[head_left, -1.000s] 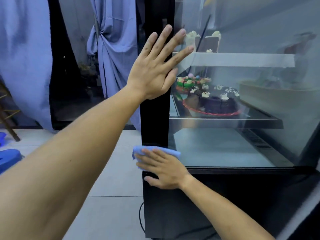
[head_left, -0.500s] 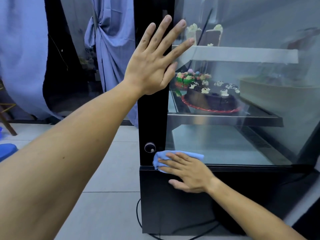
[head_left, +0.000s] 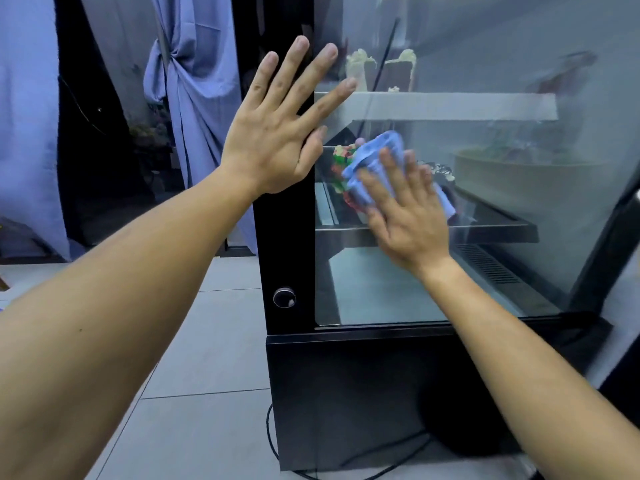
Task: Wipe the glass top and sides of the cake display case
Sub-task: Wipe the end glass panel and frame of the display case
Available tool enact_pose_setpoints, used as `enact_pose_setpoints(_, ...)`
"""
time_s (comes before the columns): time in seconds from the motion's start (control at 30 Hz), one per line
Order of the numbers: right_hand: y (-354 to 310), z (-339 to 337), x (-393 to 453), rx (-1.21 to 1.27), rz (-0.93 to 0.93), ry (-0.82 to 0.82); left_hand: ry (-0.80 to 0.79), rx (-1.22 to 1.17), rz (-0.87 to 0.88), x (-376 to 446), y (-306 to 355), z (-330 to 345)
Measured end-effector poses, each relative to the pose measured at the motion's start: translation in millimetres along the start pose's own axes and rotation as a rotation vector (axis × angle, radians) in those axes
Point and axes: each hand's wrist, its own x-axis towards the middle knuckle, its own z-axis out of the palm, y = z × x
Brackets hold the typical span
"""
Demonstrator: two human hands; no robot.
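The cake display case (head_left: 287, 237) has a black frame and a large glass side (head_left: 398, 292). My left hand (head_left: 280, 129) lies flat with spread fingers on the black corner post, fingertips reaching onto the glass. With straight fingers, my right hand (head_left: 405, 209) presses a blue cloth (head_left: 377, 154) against the glass at the level of the middle shelf. Behind the glass, cakes (head_left: 440, 169) sit on the middle shelf, partly hidden by the cloth and hand. More cake pieces (head_left: 401, 69) stand on the upper white shelf.
A round knob (head_left: 284, 298) sits low on the black post. A black cable (head_left: 273, 441) loops on the grey tiled floor (head_left: 194, 393) by the case's base. Blue curtains (head_left: 194, 81) hang to the left behind the case.
My right hand has carried the blue cloth from the bottom edge of the glass up and to the right, to mid height. My left hand stays flat on the post.
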Motion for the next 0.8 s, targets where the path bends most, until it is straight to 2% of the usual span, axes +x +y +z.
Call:
enact_pose_setpoints(0.07,-21.6,6.6,-8.2,0.039,0.283,0.063,-0.014,-0.024,-0.021,-1.1,3.0,-0.8)
enact_pose_setpoints(0.1,-47.0,14.7,-25.3,0.053,0.313,0.054,-0.022,-0.037,-0.046,-3.6,6.8,-1.4)
enact_pose_setpoints(0.13,-77.5,23.5,-49.1,0.071,0.244,0.014,-0.025,-0.05,-0.08,-7.3,12.6,-1.6)
enact_pose_setpoints(0.23,-148.3,34.5,-117.4,0.2,-0.132,-0.227,-0.013,-0.122,-0.211,-32.4,35.7,5.1)
enact_pose_setpoints(0.3,-137.5,31.3,-121.3,0.203,-0.218,-0.232,-0.013,-0.174,-0.296,-54.0,51.0,12.4)
enact_pose_setpoints(0.37,-99.3,26.9,-102.0,0.163,-0.186,-0.143,-0.009,-0.2,-0.382,-70.3,65.3,19.1)
enact_pose_setpoints(0.4,-73.9,24.2,-93.8,0.134,-0.073,-0.089,0.001,-0.212,-0.41,-73.8,70.9,21.9)
enact_pose_setpoints(0.53,13.5,13.5,-102.5,0.096,0.567,0.081,0.031,-0.233,-0.47,-74.3,78.9,28.5)
enact_pose_setpoints(0.63,8.4,15.7,-117.0,0.24,1.144,0.253,0.056,-0.24,-0.474,-77.8,80.1,32.9)
enact_pose_setpoints(0.67,-9.7,16.3,-110.7,0.275,1.271,0.287,0.059,-0.233,-0.479,-77.9,80.9,33.8)
enact_pose_setpoints(0.7,-35.3,18.1,-102.5,0.294,1.293,0.296,0.057,-0.232,-0.488,-78.0,81.6,34.9)
enact_pose_setpoints(0.73,-64.9,19.8,-93.1,0.3,1.205,0.267,0.055,-0.234,-0.49,-77.1,81.3,35.4)
enact_pose_setpoints(0.8,-121.4,21.4,-80.7,0.332,0.828,0.089,0.052,-0.232,-0.485,-78.3,81.0,34.9)
